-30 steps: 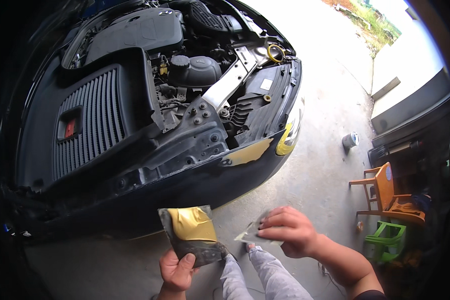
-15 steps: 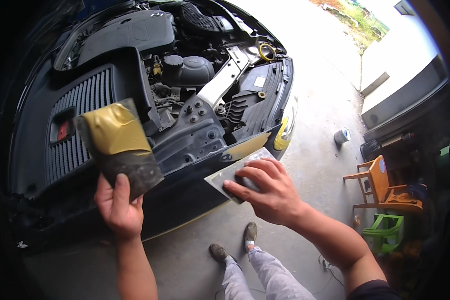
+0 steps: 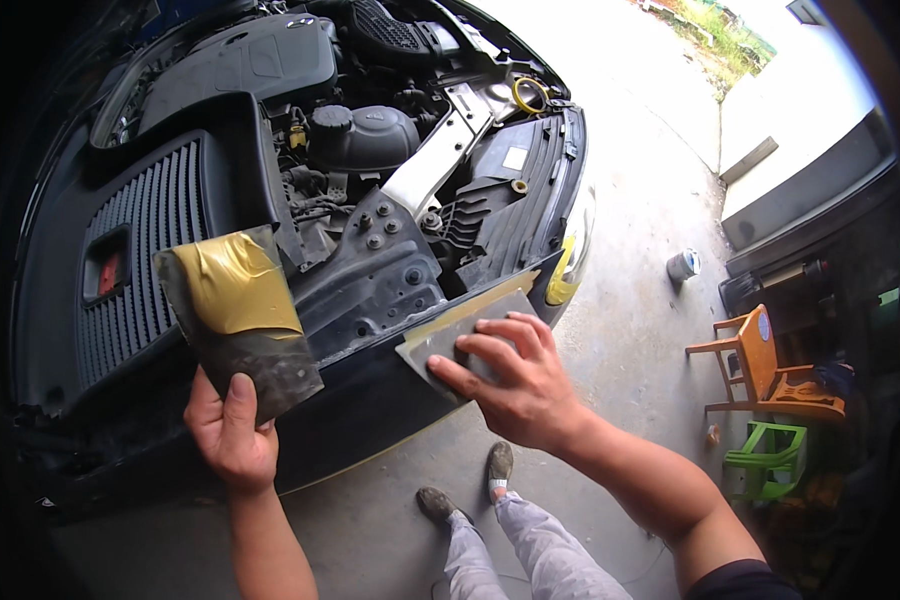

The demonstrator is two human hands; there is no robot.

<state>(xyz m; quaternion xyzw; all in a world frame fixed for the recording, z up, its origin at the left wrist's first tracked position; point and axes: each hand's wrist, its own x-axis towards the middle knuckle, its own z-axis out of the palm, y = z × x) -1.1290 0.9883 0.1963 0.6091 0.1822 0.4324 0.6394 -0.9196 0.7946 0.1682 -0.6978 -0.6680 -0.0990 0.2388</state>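
My left hand (image 3: pixel 235 430) grips the lower end of a dark, flat rectangular board (image 3: pixel 255 365), thumb on top. A thick smear of glossy yellow filler putty (image 3: pixel 235 285) covers its upper part. In my right hand (image 3: pixel 515 385) is a thin grey putty spreader (image 3: pixel 438 342), its fingers pressed along the back. The spreader lies against the upper edge of the dark car fender (image 3: pixel 370 415), near the headlight. Along its top edge a strip of yellowish filler (image 3: pixel 505 288) shows on the fender; the spreader hides the rest.
Beyond the fender lies the open engine bay, with a black engine cover (image 3: pixel 260 60) and a silver brace (image 3: pixel 435 150). Yellow tape (image 3: pixel 568 275) edges the headlight. To the right are a can (image 3: pixel 683 265), an orange wooden chair (image 3: pixel 755 355) and a green stool (image 3: pixel 770 460).
The spreader has shifted up the fender and now covers most of the filler patch that showed above it. The board stays nearly in place; the view has moved slightly.
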